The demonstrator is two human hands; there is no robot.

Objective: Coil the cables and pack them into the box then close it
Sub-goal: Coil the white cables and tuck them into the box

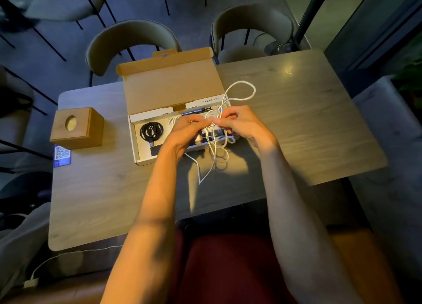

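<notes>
Grey wood-grain table (296, 121) is filling the head view, w/ two curved chairs (127, 39) sitting at its far edge and dark floor beyond. Cardboard box (146, 160) is lying open at centre, its brown lid (169, 84) leaning back toward the chairs. Inside, a black cable (151, 131) is sitting coiled in the left compartment; a dark pen-like item (196, 111) is lying along the back edge, can't tell exactly what it is. Rest of the tray is hiding under the hands. Left hand (185, 130) and right hand (242, 123) are hovering over the box's right half, thumbs and forefingers pressed together, both pinching a white cable (242, 91). That cable is looping loosely: one big loop over the table beyond the right hand, more strands dangling past the box's near edge. Wooden block (76, 128) w/ a round hole is standing left of the box, a QR card (62, 154) just beside it.
</notes>
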